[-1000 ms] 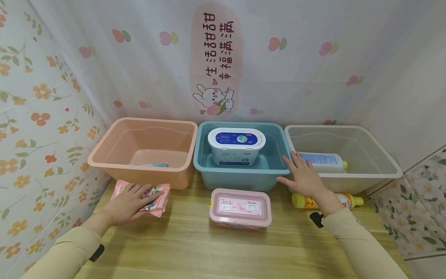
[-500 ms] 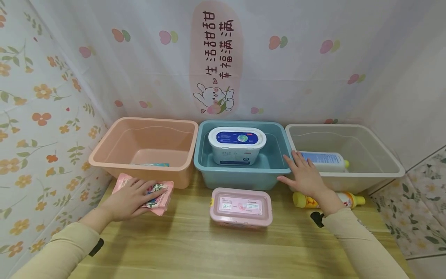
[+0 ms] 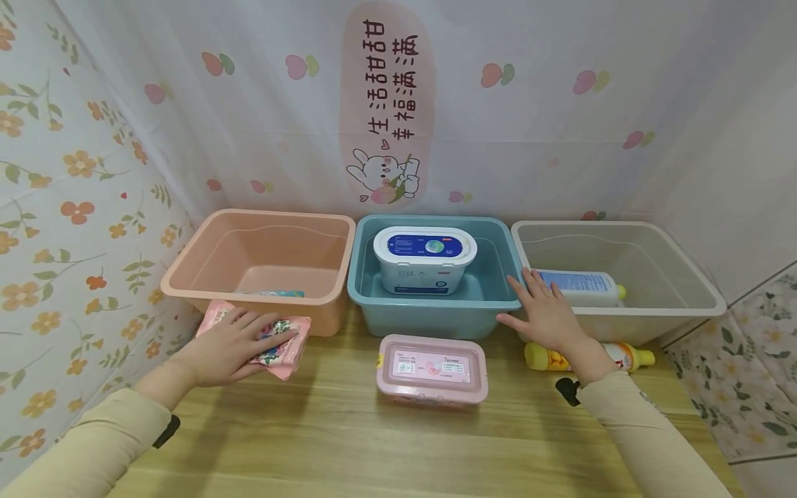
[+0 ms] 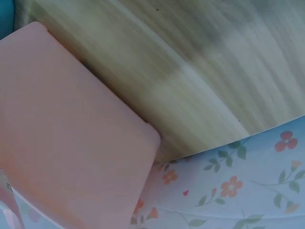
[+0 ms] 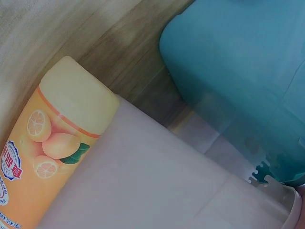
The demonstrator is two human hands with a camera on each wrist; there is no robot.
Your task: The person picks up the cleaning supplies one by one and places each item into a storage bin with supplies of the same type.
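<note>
My left hand (image 3: 230, 353) grips a pink floral packet (image 3: 295, 346) from above, its fingers spread over the top. The packet is at the front wall of the peach bin (image 3: 180, 287); in the left wrist view only a sliver of pink packet (image 4: 8, 202) shows at the edge, beside the bin's side. My right hand (image 3: 548, 315) rests with relaxed fingers at the front left rim of the grey bin (image 3: 654, 315), beside the blue bin (image 3: 429, 318). Under the right wrist lies a yellow bottle (image 3: 542, 357) with lemon pictures.
A white tub with a blue label (image 3: 423, 273) stands in the blue bin. A white bottle (image 3: 585, 294) lies in the grey bin and a blue-green packet (image 3: 283, 294) in the peach one. A pink lidded box (image 3: 432, 370) sits on the wooden table (image 3: 398, 449).
My left hand has raised the pink packet slightly toward the front of the peach bin. The right hand has stayed at the grey bin's rim.
</note>
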